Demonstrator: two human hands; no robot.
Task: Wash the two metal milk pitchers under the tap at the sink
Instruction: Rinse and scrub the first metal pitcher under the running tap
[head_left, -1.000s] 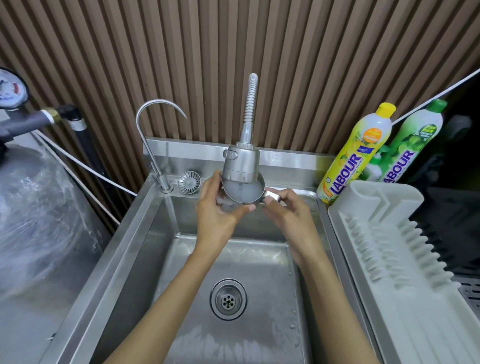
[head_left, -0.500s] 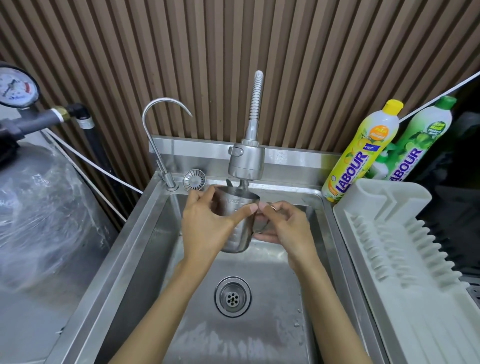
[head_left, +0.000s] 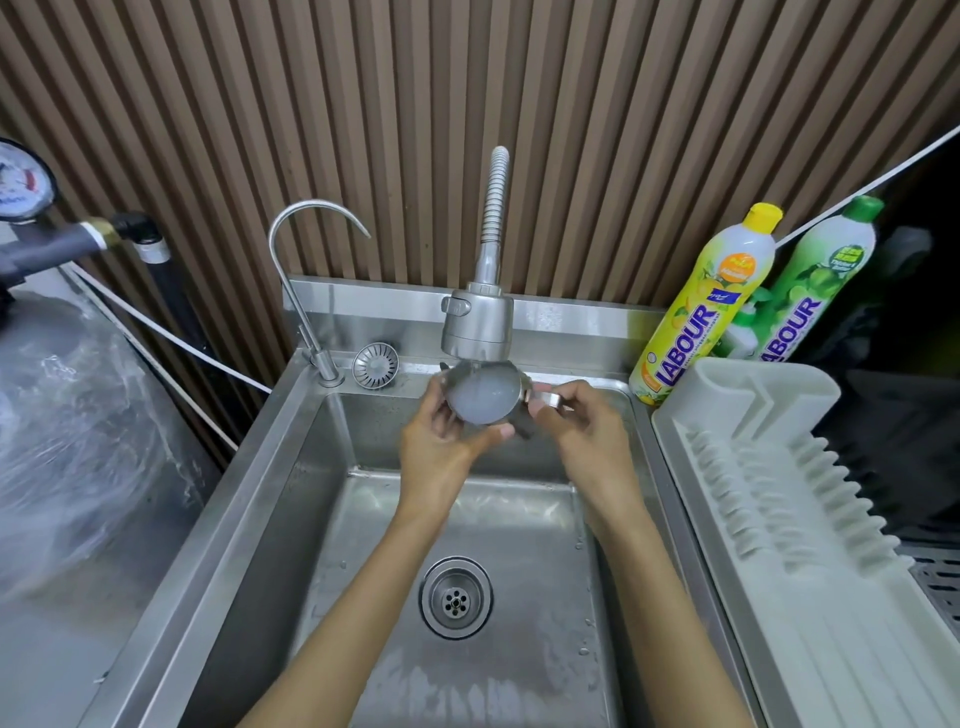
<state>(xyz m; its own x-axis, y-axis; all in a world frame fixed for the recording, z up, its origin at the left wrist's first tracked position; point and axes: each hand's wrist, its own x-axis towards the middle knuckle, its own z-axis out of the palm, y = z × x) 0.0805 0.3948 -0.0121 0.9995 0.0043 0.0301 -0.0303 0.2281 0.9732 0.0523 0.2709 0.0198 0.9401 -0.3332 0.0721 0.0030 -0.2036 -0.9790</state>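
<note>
A metal milk pitcher (head_left: 483, 397) is held directly under the spray tap head (head_left: 477, 327), its mouth turned up toward me and full of cloudy water. My left hand (head_left: 441, 441) cups the pitcher's body from the left and below. My right hand (head_left: 576, 421) pinches its handle on the right side. Both hands are over the back part of the steel sink (head_left: 291, 499). Only one pitcher is visible.
A thin gooseneck tap (head_left: 301, 244) and a loose strainer (head_left: 375, 365) sit at the sink's back left. Two dish-soap bottles (head_left: 701, 312) stand at the back right, beside a white drying rack (head_left: 779, 493). The drain (head_left: 455, 597) lies below my forearms. A plastic-wrapped tank stands left.
Half a second ago the pitcher was upright and lower in front of the tap; now it is raised up under the spray head with its mouth facing me and water in it.
</note>
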